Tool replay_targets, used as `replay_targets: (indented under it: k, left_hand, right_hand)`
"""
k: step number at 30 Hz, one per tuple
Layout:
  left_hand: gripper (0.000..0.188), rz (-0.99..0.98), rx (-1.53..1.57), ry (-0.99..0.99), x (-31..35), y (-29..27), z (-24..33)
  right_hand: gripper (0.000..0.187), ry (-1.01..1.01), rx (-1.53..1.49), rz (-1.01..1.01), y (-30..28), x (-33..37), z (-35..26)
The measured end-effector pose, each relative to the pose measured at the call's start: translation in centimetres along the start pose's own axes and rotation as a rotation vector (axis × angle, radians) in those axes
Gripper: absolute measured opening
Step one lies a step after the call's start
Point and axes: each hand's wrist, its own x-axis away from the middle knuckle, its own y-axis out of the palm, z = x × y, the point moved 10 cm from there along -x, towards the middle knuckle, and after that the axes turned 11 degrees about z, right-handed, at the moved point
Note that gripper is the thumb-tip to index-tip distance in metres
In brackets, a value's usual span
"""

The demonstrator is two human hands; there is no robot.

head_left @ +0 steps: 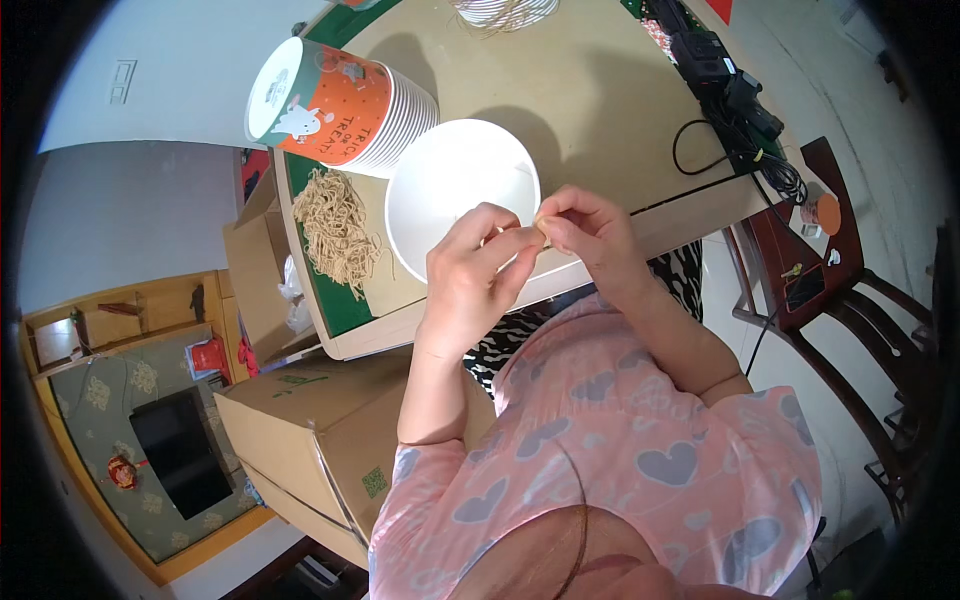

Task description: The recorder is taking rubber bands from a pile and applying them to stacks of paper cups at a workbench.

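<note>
My left hand [470, 265] and my right hand [597, 238] meet fingertip to fingertip over the near right rim of a white paper bucket [430, 190]. Both are closed in a pinch; whatever lies between the fingertips is too small to make out. The bucket's open mouth faces up. Left of it, a tilted stack of nested paper buckets [350, 115], orange and green with a printed cartoon figure, lies with its white base toward the far left. A tangled heap of tan twisted cords [338, 235] rests below that stack, at the table's left edge.
Far on the table [600, 130] stands a white ribbed item [508, 12] with tan strands. Black power adapters and cables [730, 90] line the right edge. Cardboard boxes [320, 440] stand on the left. A dark wooden chair [820, 240] at right bears small items.
</note>
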Motion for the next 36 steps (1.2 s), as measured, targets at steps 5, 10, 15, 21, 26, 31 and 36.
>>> replay_targets:
  k: [5, 10, 15, 21, 26, 31, 36]
  left_hand:
    - [0.017, 0.004, 0.081, -0.101, 0.3, 0.4, -1.0]
    - [0.018, 0.014, 0.114, -0.204, 0.5, 0.6, -2.3]
    - [0.017, 0.02, 0.148, -0.26, 0.6, 0.6, -2.7]
    - [0.015, 0.073, 0.036, -0.232, 0.1, -0.2, -1.9]
    - [0.015, 0.148, -0.114, -0.153, 0.3, -0.8, -1.0]
    - [0.015, 0.177, -0.16, -0.115, 0.3, -1.2, -0.4]
    - [0.016, 0.17, 0.001, -0.247, 0.5, -1.0, -1.8]
  right_hand:
    - [0.012, 0.017, 0.115, -0.134, 0.2, -0.1, -0.1]
    - [0.016, -0.158, 0.225, -0.14, 0.4, 0.5, -1.5]
    - [0.017, -0.312, 0.339, -0.112, 0.3, 0.4, -1.8]
    - [0.015, -0.375, 0.468, 0.009, 0.4, 0.6, -2.8]
    - [0.009, -0.46, 0.61, 0.013, 1.4, 0.6, -3.8]
    - [0.007, -0.352, 0.609, -0.054, 1.6, 0.1, -3.3]
    - [0.007, -0.172, 0.347, -0.134, 1.1, -1.1, -1.8]
